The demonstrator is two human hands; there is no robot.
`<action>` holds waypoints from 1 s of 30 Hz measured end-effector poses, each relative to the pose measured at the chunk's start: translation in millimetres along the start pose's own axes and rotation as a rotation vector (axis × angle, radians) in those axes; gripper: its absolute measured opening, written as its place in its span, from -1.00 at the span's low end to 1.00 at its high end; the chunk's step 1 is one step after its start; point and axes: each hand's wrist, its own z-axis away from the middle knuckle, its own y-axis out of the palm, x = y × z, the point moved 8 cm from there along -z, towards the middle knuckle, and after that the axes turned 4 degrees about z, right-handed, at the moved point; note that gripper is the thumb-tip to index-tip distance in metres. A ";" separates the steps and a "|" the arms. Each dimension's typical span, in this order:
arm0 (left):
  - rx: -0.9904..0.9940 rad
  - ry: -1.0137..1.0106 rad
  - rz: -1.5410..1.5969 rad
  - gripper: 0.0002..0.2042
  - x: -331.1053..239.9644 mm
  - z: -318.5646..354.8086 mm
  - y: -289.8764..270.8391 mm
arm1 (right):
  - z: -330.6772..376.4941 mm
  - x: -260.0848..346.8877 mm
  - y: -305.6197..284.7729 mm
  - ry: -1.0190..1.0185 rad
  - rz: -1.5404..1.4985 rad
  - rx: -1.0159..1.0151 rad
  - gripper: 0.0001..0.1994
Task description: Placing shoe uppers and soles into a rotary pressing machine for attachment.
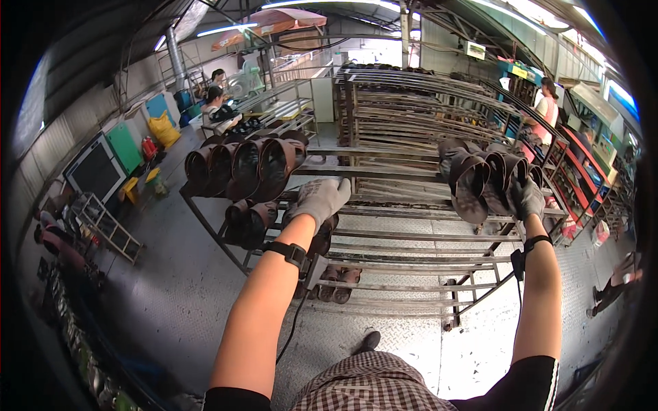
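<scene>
My left hand (pixel 319 199), in a pale grey work glove, is over the front of a metal rack (pixel 411 233), next to a row of dark brown leather shoes (pixel 274 168) at the upper left. Its thumb sticks out to the right; the other fingers are mostly hidden. At the right end of the top shelf, my gloved right hand (pixel 529 198) is closed on a brown leather shoe (pixel 502 178). More brown shoes (pixel 468 188) stand tightly side by side just left of it, their round openings toward me.
Lower shelves hold more shoes (pixel 250 222). Behind is another slatted rack (pixel 425 113). A person in a pink apron (pixel 547 113) stands at the right; others sit at the far left. A wheeled metal frame (pixel 106 229) and yellow stools (pixel 154 179) stand on the left floor.
</scene>
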 end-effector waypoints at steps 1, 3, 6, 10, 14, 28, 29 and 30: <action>0.003 0.016 0.005 -0.46 0.4 -6.9 2.4 | -2.0 -2.6 -1.5 0.006 0.006 -0.007 -0.53; 0.160 -0.028 0.116 -0.47 1.2 -15.8 14.0 | 3.9 -1.4 -13.8 0.026 0.005 -0.001 -0.51; 0.293 -0.068 0.026 -0.51 -9.2 -10.7 14.3 | -0.6 -12.1 -1.2 0.039 0.031 0.018 -0.54; 0.435 -0.092 0.077 -0.50 -8.3 -11.3 12.1 | -0.4 -10.6 -4.2 0.029 0.009 0.016 -0.58; 0.561 -0.209 0.064 -0.48 -16.7 -11.9 13.7 | -0.7 -16.3 -4.1 0.060 0.037 0.015 -0.59; 0.564 -0.031 0.098 -0.40 16.7 -65.8 62.5 | -1.2 -19.9 -1.4 0.084 0.019 0.006 -0.59; 0.561 -0.033 0.097 -0.40 17.5 -65.1 59.3 | -1.6 -18.1 -2.9 0.071 0.017 -0.014 -0.59; 0.544 -0.041 0.108 -0.40 20.2 -65.2 55.4 | -0.9 -14.7 -3.8 0.058 0.015 -0.031 -0.59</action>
